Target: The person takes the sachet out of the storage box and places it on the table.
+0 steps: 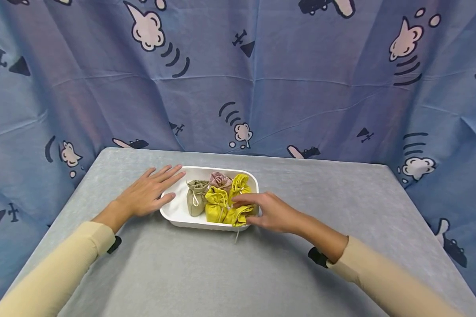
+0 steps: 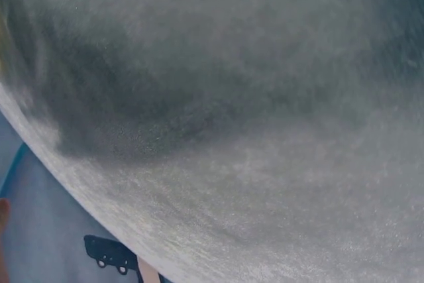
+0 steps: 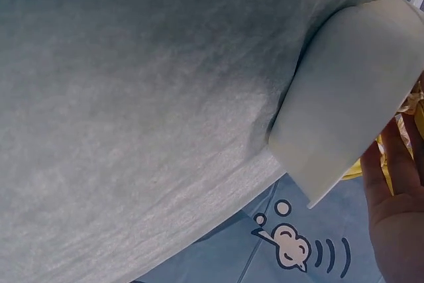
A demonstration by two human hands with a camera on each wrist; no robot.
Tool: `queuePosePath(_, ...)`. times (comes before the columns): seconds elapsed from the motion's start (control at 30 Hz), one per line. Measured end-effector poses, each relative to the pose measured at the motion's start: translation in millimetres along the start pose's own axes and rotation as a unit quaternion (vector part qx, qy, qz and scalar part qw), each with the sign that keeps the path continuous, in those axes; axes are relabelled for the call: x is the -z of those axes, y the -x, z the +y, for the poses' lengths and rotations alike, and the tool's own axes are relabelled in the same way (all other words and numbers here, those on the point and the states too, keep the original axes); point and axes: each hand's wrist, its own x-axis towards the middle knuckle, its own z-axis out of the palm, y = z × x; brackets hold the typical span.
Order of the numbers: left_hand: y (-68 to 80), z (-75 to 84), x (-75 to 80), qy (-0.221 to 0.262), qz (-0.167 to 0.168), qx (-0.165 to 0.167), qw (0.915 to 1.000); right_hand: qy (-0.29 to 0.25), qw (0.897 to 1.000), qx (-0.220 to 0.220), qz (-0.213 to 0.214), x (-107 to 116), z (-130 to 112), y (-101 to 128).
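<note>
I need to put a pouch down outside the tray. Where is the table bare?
The table is bare right of the tray, and in front, between the sleeves. Behind the tray runs a bare strip to the curtain. Crowded: the left hand lies flat at the tray's left rim; the right hand touches the yellow pouches.

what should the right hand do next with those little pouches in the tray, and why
Probably close the right hand on the nearest yellow pouch and lift it. Its fingers already reach over the white tray rim onto that pouch, which lies at the front right corner. The left hand rests flat against the tray's left edge, seemingly steadying it.
</note>
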Motion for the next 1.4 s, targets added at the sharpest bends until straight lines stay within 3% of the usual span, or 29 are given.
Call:
queuePosePath(0.3, 0.7, 0.5, 0.5, 0.004, 0.005, -0.002, 1.0, -0.032, 0.999, 0.021, 0.017, -6.0, 4.1, -3.5)
queuePosePath(0.57, 0.1, 1.2, -0.1, 0.007, 0.005, -0.002, 1.0, -0.064, 0.998, 0.004, 0.022, -8.1, 6.2, -6.1)
queuePosePath(1.03, 0.4, 1.5, -0.1, 0.002, 0.007, -0.002, 1.0, -0.056, 0.997, 0.006, 0.048, -6.5, 3.5, -6.8)
queuePosePath(1.4, 0.7, 2.5, 0.8, -0.003, 0.008, -0.002, 1.0, -0.044, 0.997, 0.022, 0.053, 10.3, -6.8, -5.9)
